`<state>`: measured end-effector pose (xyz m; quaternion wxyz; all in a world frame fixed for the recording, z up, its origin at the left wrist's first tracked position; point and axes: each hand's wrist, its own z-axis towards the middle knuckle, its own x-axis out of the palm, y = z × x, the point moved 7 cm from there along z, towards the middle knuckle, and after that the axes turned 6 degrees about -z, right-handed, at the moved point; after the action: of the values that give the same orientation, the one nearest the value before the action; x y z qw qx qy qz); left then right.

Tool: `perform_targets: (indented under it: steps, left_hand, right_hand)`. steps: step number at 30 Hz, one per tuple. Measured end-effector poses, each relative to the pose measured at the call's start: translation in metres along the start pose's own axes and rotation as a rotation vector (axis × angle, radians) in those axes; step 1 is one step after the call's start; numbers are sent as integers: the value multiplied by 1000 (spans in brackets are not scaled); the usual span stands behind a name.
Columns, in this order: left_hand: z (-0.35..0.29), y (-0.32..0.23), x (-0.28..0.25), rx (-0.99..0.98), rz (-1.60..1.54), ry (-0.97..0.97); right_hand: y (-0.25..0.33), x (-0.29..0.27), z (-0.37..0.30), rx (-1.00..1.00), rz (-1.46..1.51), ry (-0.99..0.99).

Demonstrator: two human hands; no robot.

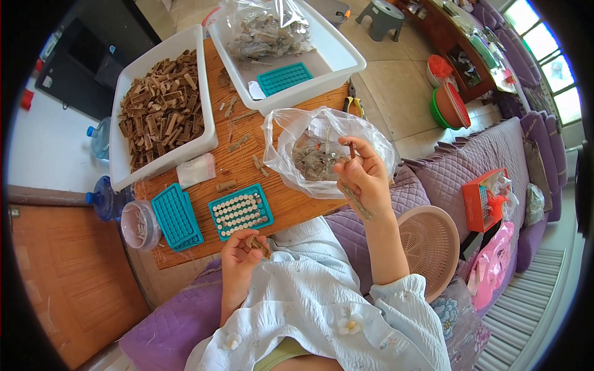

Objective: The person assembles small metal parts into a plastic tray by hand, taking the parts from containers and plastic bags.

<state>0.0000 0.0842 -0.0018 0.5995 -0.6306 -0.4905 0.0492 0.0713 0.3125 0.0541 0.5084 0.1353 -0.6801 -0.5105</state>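
My left hand [234,264], near the table's front edge, has its fingers closed round a brown curved casing piece [257,246]. Higher and to the right, my right hand [371,175] pinches a small dark-brown piece [352,149] between thumb and fingertips. A thin grey-green strip [355,201] sticks out below the same hand's palm; its kind is unclear. Behind that hand lies an open clear plastic bag [284,123] with a tangle of grey-green bits [312,162]. Just beyond my left hand sits a teal grid tray [267,216] with rows of white round pieces [238,209].
On the wooden table [238,164] stand a white tub [209,111] of brown casing pieces and another white tub [346,67] with a bag and teal tray. Stacked teal trays [175,216], a small bucket [127,230] and pliers [354,106] are nearby. A basket [427,244] is right.
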Motion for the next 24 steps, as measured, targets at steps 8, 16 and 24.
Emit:
perform_targets:
  steps: [8, 16, 24]
  left_hand:
    - [2, 9, 3, 7, 81, -12]
    - [7, 13, 22, 56, 97, 39]
    - [14, 32, 54, 11, 88, 181]
  right_hand:
    - [0, -11, -18, 40, -75, -61]
    - [-3, -25, -46, 56, -52, -82]
    - [-1, -30, -94, 112, -199, -151]
